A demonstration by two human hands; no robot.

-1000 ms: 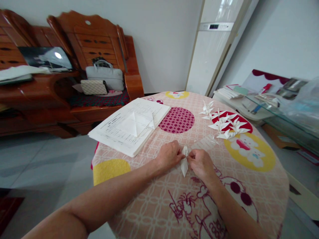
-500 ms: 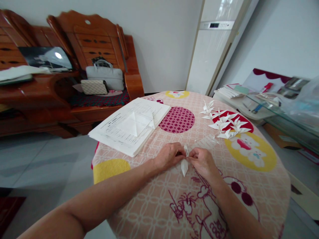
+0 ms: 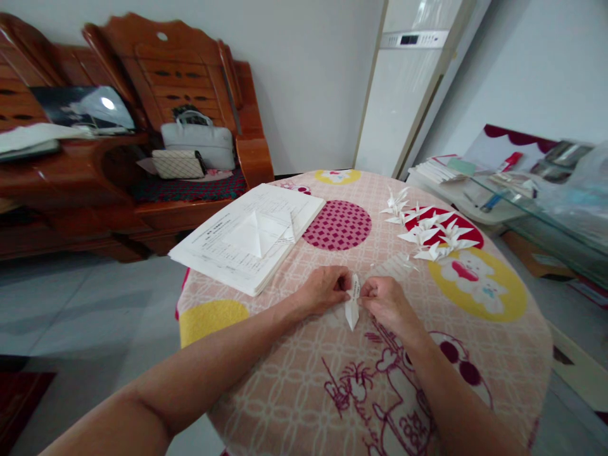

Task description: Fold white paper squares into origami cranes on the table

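Between my two hands is a narrow folded piece of white paper (image 3: 352,311), pointed at its near end, with printed text showing on its upper part. The fingers of my left hand (image 3: 327,288) pinch its left edge. From the other side, my right hand (image 3: 384,300) grips its right edge between thumb and forefinger. Several folded white paper cranes (image 3: 430,231) stand in a cluster beyond my right hand. A creased white paper sheet (image 3: 259,234) lies on a stack of printed papers (image 3: 223,272) to the left.
A patterned cloth covers the round table (image 3: 285,386). Small paper scraps (image 3: 408,261) lie near the cranes. To the right, a glass-topped stand (image 3: 527,209) holds papers and bags. A wooden bench (image 3: 180,63) with handbags and a tall white air conditioner (image 3: 403,95) stand behind.
My fingers have drawn slightly apart along the folded paper, and more of its printed upper part shows. The whole view has shifted a little.
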